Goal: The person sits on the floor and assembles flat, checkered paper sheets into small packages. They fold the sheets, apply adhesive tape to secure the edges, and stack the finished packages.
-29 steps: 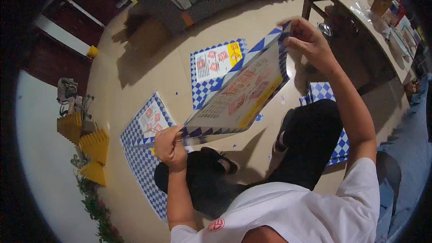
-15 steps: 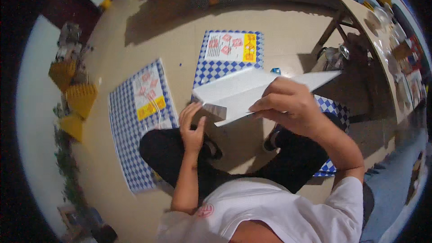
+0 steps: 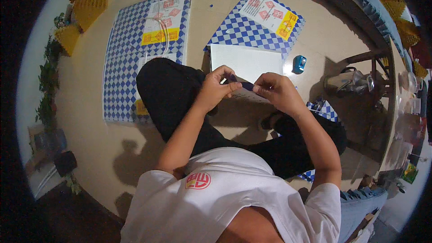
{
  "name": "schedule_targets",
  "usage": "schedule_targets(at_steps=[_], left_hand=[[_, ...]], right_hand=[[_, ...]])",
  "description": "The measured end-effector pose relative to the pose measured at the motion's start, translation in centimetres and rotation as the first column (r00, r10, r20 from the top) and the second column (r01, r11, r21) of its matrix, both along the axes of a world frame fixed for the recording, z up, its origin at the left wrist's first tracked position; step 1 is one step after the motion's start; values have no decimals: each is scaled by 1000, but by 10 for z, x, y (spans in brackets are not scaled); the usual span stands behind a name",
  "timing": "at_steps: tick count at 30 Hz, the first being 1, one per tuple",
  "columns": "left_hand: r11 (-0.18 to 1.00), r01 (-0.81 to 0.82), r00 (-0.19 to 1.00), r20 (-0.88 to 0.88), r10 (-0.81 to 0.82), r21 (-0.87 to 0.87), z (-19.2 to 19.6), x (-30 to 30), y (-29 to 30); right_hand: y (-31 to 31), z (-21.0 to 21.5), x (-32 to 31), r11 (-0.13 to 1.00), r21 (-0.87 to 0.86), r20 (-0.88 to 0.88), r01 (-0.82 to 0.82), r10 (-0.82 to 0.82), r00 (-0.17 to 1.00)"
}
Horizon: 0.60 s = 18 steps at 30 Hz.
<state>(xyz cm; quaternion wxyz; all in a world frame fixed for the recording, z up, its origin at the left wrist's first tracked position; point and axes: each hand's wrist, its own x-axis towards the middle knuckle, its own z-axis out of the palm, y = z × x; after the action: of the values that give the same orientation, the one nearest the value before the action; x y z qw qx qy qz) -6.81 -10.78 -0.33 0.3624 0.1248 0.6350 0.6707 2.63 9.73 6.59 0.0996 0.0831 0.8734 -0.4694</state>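
Note:
A stiff white folded sheet [image 3: 246,61] stands between my knees, its broad white panel facing me. At its near edge, a narrow dark blue strip [image 3: 246,86] runs between my two hands. My left hand [image 3: 218,87] is closed at the strip's left end, thumb and fingers pinched together. Opposite it, my right hand [image 3: 278,91] pinches the strip's right end between thumb and fingers. Below the strip, part of another pale panel shows; my hands hide the corners there.
A blue-and-white checked flat packet [image 3: 120,58] with a looped cord lies at left. Another checked packet [image 3: 245,29] lies ahead, partly behind the sheet. A small teal object [image 3: 299,64] sits on the floor at right. Beyond are a metal kettle [image 3: 344,82] and a wooden table [image 3: 392,103].
My left hand has gone from resting open by the sheet's left corner to pinching its near edge. My right hand has shifted to that edge too. The sheet now stands more upright; the view has turned.

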Motion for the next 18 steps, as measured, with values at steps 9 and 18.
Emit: schedule_targets(at_steps=[9, 18], left_hand=[[981, -125, 992, 21, 123, 150, -36, 0, 5], [947, -148, 986, 120, 118, 285, -44, 2, 19]], right_hand=[[2, -47, -25, 954, -296, 27, 48, -42, 999], [17, -41, -35, 914, -389, 263, 113, -7, 965]])
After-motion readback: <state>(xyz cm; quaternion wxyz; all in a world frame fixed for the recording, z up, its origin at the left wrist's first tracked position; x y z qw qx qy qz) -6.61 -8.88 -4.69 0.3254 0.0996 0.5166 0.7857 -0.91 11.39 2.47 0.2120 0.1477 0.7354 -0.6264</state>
